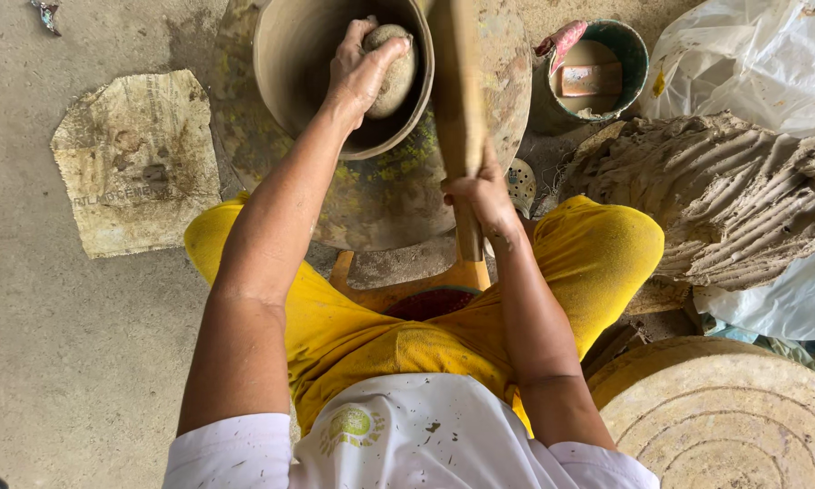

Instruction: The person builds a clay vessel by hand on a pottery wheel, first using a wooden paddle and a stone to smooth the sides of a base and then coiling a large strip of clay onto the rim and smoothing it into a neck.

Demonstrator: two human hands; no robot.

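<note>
Bare grey concrete floor (72, 362) fills the scene beneath you, dusty and stained. Far left on it lies a worn, flattened sack (137, 161), creased and smeared with dried clay. Just right of that sits a round turntable (380, 204) crusted with clay and flecked yellow-green, and on it stands an unfired clay pot (289, 81), its wide mouth open toward you.

Your left hand (360, 68) reaches over the pot's rim, fingers curled and pressed around a smooth rounded stone (396, 72), which you hold against the inside of the pot wall. Your left forearm runs down from there across your yellow-clad knee (210, 237).

Further right, your right hand (482, 195) is wrapped in a fist around a long wooden paddle (457, 81); the fingers are closed tight on its shaft, and the blade rises just beside the pot's outer wall, opposite the stone. Whether the blade touches the wall, you cannot tell from here. The handle's lower end points down between your knees.

Beyond the paddle, at the top, stands a small green bucket (638, 54) with a pink rag (561, 41) over its rim. To its right, a large heap of raw clay (733, 195) scored with finger grooves rests on white plastic sheeting (752, 54). At the lower right sits a round clay-coated disc (724, 417) marked with concentric rings.
</note>
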